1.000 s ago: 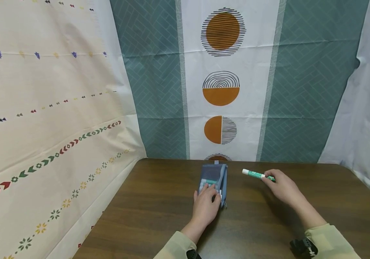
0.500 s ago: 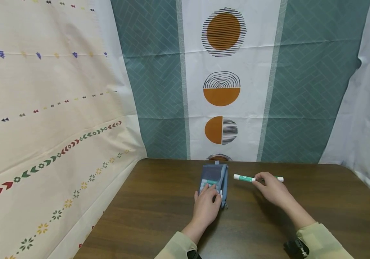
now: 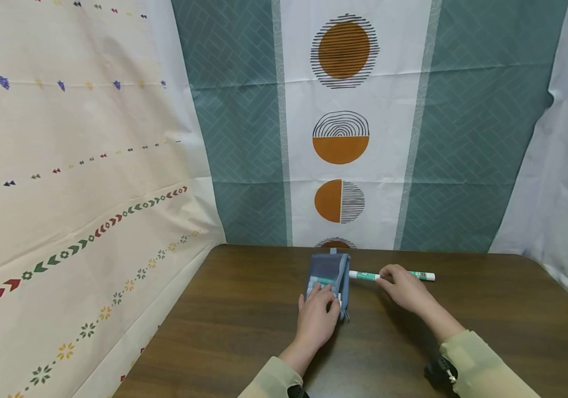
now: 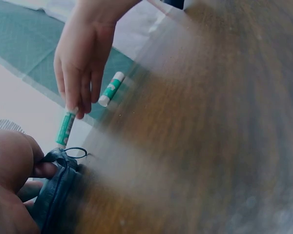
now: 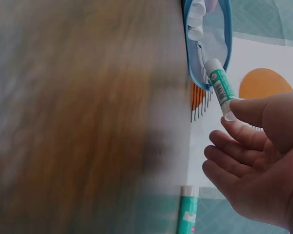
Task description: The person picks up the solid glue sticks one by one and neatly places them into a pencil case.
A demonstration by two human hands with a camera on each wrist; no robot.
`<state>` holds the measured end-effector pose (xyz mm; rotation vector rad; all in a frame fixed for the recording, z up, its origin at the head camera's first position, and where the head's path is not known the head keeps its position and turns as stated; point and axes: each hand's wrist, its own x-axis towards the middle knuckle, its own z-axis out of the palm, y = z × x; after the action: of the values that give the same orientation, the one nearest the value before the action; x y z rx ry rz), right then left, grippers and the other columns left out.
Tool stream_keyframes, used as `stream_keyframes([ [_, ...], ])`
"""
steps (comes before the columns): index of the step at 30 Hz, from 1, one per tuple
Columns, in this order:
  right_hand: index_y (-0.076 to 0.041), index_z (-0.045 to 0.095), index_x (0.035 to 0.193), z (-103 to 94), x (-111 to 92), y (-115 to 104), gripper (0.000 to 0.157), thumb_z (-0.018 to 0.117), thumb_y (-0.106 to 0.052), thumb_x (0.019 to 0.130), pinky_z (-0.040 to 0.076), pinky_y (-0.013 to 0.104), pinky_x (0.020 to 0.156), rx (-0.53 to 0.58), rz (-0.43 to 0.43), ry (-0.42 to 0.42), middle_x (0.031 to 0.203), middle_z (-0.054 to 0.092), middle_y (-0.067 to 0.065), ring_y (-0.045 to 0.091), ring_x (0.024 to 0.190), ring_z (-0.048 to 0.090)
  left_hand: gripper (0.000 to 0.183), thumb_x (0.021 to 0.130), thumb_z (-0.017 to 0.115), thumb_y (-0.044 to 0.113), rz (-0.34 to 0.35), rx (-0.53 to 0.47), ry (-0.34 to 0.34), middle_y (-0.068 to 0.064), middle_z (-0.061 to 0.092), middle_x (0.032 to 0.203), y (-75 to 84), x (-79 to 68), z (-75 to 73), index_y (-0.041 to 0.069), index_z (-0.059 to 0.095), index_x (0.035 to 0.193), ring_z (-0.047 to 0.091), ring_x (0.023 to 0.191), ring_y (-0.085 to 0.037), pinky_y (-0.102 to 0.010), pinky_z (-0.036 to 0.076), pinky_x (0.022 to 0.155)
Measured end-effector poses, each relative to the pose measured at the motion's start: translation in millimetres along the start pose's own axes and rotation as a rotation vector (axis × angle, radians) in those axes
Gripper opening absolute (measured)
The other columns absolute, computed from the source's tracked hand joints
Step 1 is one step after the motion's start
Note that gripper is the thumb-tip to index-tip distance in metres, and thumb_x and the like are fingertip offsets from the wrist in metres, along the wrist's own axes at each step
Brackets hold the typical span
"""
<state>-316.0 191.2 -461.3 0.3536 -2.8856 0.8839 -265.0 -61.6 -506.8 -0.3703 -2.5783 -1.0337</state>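
A blue zip pouch (image 3: 325, 264) with a see-through side lies on the table, its mouth open on the right. My left hand (image 3: 316, 318) holds it, with fingers over its top and front edge. Several white-ended sticks (image 5: 195, 33) show inside the pouch in the right wrist view. Between thumb and forefinger, my right hand (image 3: 403, 288) pinches a green-and-white glue stick (image 5: 220, 87) by one end. The stick's far end is at the pouch's open mouth. Behind the right hand, a second glue stick (image 4: 111, 89) lies on the table.
The brown wooden table (image 3: 244, 331) reaches back to a hanging teal and white cloth (image 3: 244, 210) with orange circles. A cream patterned cloth (image 3: 90, 276) hangs on the left, and a white cloth (image 3: 552, 221) on the right.
My right hand has carried the glue stick leftward up to the pouch's mouth. More of the second glue stick now shows behind that hand. My left hand and the pouch have stayed put.
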Motion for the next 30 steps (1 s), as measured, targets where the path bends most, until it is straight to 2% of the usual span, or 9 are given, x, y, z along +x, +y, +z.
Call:
stream_keyframes([
  [10, 0.000, 0.071, 0.114, 18.1, 17, -7, 0.023, 0.072, -0.022, 0.108, 0.056, 0.059, 0.096, 0.024, 0.014, -0.034, 0.118, 0.070, 0.018, 0.031, 0.103, 0.065, 0.025, 0.106, 0.065, 0.016, -0.014, 0.007, -0.012, -0.008, 0.070, 0.150, -0.5, 0.3, 0.7, 0.018, 0.071, 0.081, 0.053, 0.152, -0.036, -0.083, 0.025, 0.119],
  [17, -0.001, 0.070, 0.113, 25.9, 28, -11, 0.022, 0.072, -0.023, 0.108, 0.056, 0.052, 0.088, 0.026, 0.022, -0.062, 0.107, 0.069, 0.012, 0.027, 0.092, 0.061, 0.022, 0.106, 0.066, 0.017, -0.015, 0.011, -0.015, -0.008, 0.069, 0.150, 0.8, 1.1, -0.9, 0.017, 0.074, 0.085, 0.053, 0.151, -0.037, -0.083, 0.026, 0.119],
  [25, -0.001, 0.071, 0.113, 28.9, 38, -18, 0.023, 0.071, -0.023, 0.108, 0.056, 0.052, 0.089, 0.019, -0.004, -0.083, 0.108, 0.069, 0.012, 0.027, 0.094, 0.062, 0.022, 0.107, 0.066, 0.017, -0.015, 0.001, -0.026, -0.009, 0.068, 0.151, 1.8, 1.5, -2.9, 0.017, 0.075, 0.086, 0.052, 0.152, -0.038, -0.083, 0.024, 0.119],
  [28, 0.000, 0.072, 0.113, 33.1, 46, -13, 0.026, 0.072, -0.026, 0.108, 0.056, 0.052, 0.088, 0.041, -0.012, -0.114, 0.107, 0.069, 0.013, 0.028, 0.093, 0.062, 0.023, 0.107, 0.065, 0.017, -0.013, -0.001, -0.027, -0.009, 0.068, 0.151, 1.2, 1.6, -2.9, 0.017, 0.074, 0.086, 0.052, 0.152, -0.038, -0.083, 0.024, 0.119],
  [30, -0.003, 0.074, 0.112, 42.6, 57, 0, 0.027, 0.074, -0.029, 0.107, 0.056, 0.050, 0.086, 0.042, -0.033, -0.118, 0.105, 0.070, 0.011, 0.026, 0.091, 0.062, 0.023, 0.107, 0.065, 0.017, -0.012, 0.002, -0.028, -0.009, 0.069, 0.151, 1.3, 1.3, -3.1, 0.016, 0.073, 0.085, 0.052, 0.152, -0.037, -0.083, 0.025, 0.119],
])
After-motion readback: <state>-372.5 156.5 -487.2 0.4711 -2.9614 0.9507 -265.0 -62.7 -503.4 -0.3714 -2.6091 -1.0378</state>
